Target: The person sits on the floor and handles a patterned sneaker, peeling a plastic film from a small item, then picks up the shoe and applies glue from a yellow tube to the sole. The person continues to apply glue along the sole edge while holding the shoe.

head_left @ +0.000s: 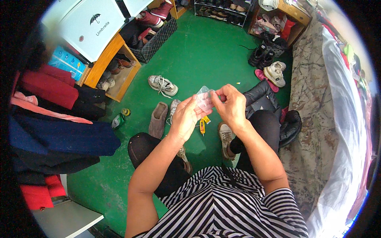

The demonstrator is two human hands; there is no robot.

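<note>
A small clear plastic packet (204,100) is held up between my two hands, above the floor in front of my knees. My left hand (185,118) grips its left side, thumb on top and fingers beneath. On the other side, my right hand (231,104) pinches its edge between thumb and fingertips. Whether something lies inside the packet is hard to make out. Below my hands a yellow tube (203,126) with a pointed tip lies on the floor. A patterned sneaker (174,106) is partly hidden behind my left hand, next to a grey-brown slipper (158,119).
Another patterned sneaker (163,85) lies farther off on the green floor (202,47). A green bottle (118,120) is at the left, near hanging clothes (63,131). A black padded jacket (262,97) is beside my right knee, along a camouflage-covered couch (309,131). Shoe racks (221,12) stand at the back.
</note>
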